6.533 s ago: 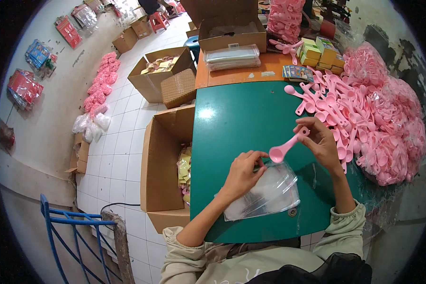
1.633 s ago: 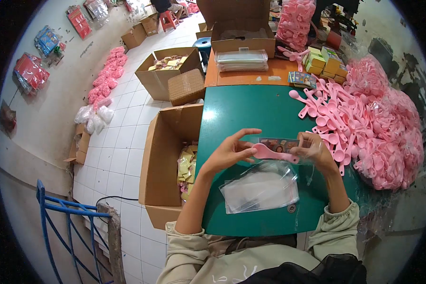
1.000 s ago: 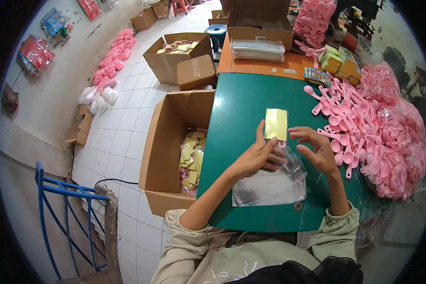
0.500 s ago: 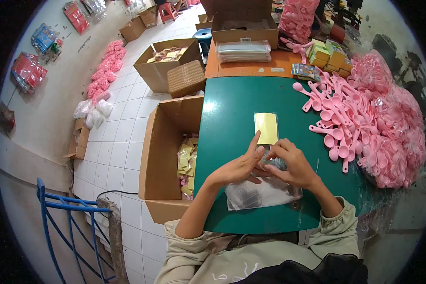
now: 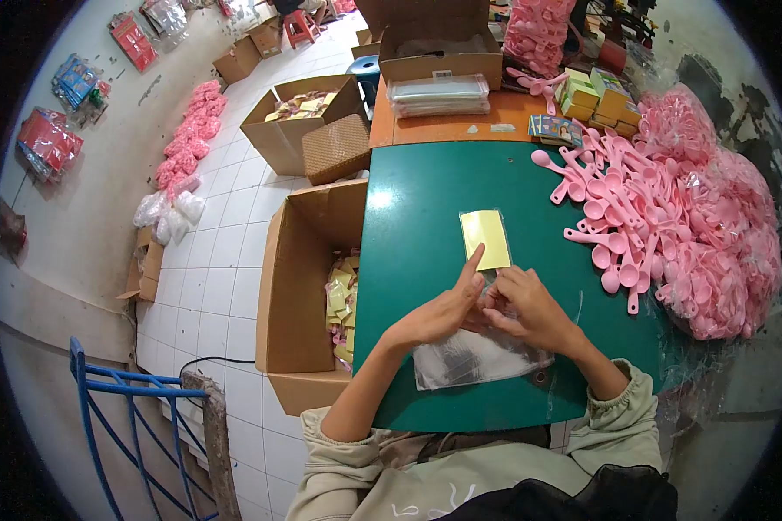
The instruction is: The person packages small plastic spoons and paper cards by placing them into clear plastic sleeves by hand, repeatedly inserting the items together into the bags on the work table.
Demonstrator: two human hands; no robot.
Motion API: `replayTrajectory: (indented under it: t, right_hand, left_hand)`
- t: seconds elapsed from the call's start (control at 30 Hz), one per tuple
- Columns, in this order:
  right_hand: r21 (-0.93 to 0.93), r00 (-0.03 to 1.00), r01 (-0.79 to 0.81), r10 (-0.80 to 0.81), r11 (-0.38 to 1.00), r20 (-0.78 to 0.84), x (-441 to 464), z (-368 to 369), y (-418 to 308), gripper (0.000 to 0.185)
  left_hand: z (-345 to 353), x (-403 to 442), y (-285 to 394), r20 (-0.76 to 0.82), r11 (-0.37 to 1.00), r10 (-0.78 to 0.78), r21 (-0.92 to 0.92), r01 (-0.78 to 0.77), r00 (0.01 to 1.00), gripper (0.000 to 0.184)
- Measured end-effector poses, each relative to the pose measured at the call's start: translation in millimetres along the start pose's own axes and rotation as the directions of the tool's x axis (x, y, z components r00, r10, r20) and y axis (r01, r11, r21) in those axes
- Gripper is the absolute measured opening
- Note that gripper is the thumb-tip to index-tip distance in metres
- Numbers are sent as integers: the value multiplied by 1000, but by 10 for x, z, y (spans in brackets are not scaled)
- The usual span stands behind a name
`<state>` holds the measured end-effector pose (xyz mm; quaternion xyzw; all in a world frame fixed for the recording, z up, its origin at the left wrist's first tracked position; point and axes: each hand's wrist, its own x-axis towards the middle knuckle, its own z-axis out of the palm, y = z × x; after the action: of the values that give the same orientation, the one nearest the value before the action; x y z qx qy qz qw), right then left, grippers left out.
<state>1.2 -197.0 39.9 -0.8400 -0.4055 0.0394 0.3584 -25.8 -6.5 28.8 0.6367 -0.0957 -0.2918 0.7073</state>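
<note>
I see a glossy green tabletop [image 5: 417,187]: pink plastic spoons [image 5: 621,213] heap along its right edge; flat clear plastic sleeves [image 5: 465,363] lie near its front edge.

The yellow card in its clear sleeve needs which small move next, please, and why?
Probably smooth the near end of the sleeved yellow card flat: the left hand has its index finger over the card, and the right hand bunches its fingers by that end.
</note>
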Motion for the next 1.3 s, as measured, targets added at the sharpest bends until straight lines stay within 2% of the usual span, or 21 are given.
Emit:
replayTrajectory:
  t: [0.07, 0.17, 0.2, 0.27, 0.37, 0.47, 0.57, 0.67, 0.9, 0.97, 1.07, 1.13, 1.17, 1.27, 1.3]
  right_hand:
    - [-74, 999, 53, -54, 996, -3, 8, -9, -42, 17]
    - [-181, 983, 174, -181, 968, -21, -3, 59, -48, 18]
    - [-217, 972, 221, -232, 951, -27, -5, 76, -42, 18]
    - [-192, 978, 202, -208, 960, -13, -6, 27, -79, 19]
    - [-136, 994, 91, -98, 987, -45, 11, -57, -4, 19]
    - [-77, 996, 1, -9, 997, -93, 17, -83, 5, 16]
    - [-79, 996, -8, 1, 997, -86, 22, -38, -4, 17]
    - [-95, 997, 9, -17, 995, -77, 10, 9, 8, 19]
    - [-62, 999, -21, 22, 998, 24, 3, -9, -7, 19]
    - [-74, 1000, 8, -7, 997, 8, 3, -10, -8, 19]
    - [-134, 998, 57, -60, 989, -20, 3, 1, -12, 18]
    - [-183, 994, 98, -105, 978, -32, 1, 20, -19, 18]
    - [-204, 991, 122, -131, 971, -34, 1, 38, -21, 17]
    - [-205, 983, 179, -185, 962, -8, 8, 74, 22, 17]
    - [-195, 980, 195, -199, 961, 1, 7, 76, 37, 16]
  left_hand:
    - [14, 30, 42, -102, 996, -48, -81, 39, 994, 63]
    - [-130, 168, -218, -201, 976, 110, 210, -67, 973, 59]
    - [-150, 183, -228, -218, 979, 75, 204, -30, 973, 60]
    - [-174, 185, -191, -256, 981, 4, 187, 46, 967, 62]
    - [-109, 99, -73, -190, 994, 65, -71, -79, 980, 59]
    - [-85, 29, 0, -63, 977, 10, -211, -23, 998, 58]
    - [-103, 32, -55, -27, 991, -9, -137, 5, 1000, 59]
    - [-70, 12, -18, 9, 982, -31, -188, 32, 999, 61]
    - [-68, 26, -30, 40, 986, -11, -167, 17, 999, 62]
    - [-48, 23, 2, 58, 983, -14, -183, 25, 998, 62]
    - [-36, 42, 25, -3, 968, -76, -241, 73, 997, 61]
    - [-49, 123, -101, -85, 970, -34, -242, 12, 996, 60]
    - [-67, 158, -163, -127, 970, -12, -241, -19, 992, 61]
    - [-133, 211, -227, -165, 998, 57, 12, -55, 985, 63]
    - [-128, 214, -218, -188, 998, 41, 48, -32, 981, 63]
